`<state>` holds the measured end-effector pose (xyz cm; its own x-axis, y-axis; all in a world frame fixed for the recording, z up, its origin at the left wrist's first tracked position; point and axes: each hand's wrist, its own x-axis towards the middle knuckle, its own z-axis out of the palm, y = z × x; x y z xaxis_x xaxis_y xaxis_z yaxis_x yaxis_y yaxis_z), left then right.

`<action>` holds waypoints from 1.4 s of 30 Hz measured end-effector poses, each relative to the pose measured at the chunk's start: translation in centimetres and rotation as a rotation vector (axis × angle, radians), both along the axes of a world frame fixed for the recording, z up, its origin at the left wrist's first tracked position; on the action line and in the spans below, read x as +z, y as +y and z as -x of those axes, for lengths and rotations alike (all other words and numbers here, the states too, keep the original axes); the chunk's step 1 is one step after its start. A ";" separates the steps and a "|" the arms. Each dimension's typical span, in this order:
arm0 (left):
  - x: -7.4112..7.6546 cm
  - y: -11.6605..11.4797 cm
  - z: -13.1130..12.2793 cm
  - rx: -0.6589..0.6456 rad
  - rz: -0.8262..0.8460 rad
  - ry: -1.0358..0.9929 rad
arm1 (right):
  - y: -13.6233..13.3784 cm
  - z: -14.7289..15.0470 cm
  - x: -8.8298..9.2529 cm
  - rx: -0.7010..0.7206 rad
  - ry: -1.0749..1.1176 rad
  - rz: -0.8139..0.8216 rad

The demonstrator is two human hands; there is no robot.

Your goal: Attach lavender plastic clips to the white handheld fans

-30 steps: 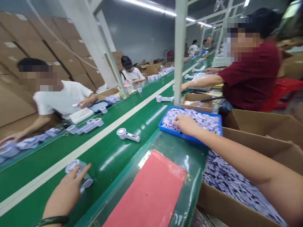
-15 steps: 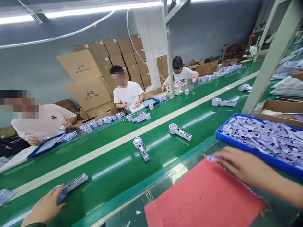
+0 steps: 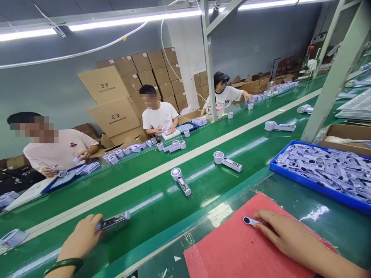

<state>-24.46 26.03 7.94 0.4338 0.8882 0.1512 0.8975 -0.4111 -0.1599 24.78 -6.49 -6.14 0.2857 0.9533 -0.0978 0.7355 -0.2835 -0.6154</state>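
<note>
My left hand [image 3: 82, 236] is closed round one end of a small white handheld fan [image 3: 113, 222], which lies on the green conveyor belt [image 3: 150, 208] at the lower left. My right hand [image 3: 279, 231] rests on the red mat [image 3: 240, 247], its fingers pinched on a small lilac plastic part [image 3: 251, 221] that lies on the mat. A blue tray [image 3: 292, 177] heaped with the same lilac parts stands just beyond, at the right.
Two more fans [image 3: 181, 180] [image 3: 227, 161] lie on the belt ahead, another [image 3: 278, 126] farther on. Three people sit across the belt with parts in front of them. Stacked cardboard boxes [image 3: 116, 100] line the wall. A steel post [image 3: 333, 81] stands at right beside a cardboard box [image 3: 344, 133].
My right hand has left the blue tray with a lilac part and come down onto the red mat. My left hand has pulled the fan along the belt. My view has swung left.
</note>
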 end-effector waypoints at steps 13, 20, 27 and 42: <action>-6.1 -21.8 -22.4 -0.674 0.371 -0.239 | -1.7 1.2 4.5 0.063 0.066 -0.245; -7.5 -22.0 -23.5 -0.706 0.429 -0.320 | -1.0 5.2 5.7 0.289 -0.140 -0.160; -7.9 -22.6 -23.5 -0.765 0.474 -0.566 | -1.0 6.2 5.6 0.325 -0.112 -0.168; -8.2 -26.9 -22.3 -0.689 0.421 -0.471 | -3.1 6.0 2.3 0.348 0.246 -0.138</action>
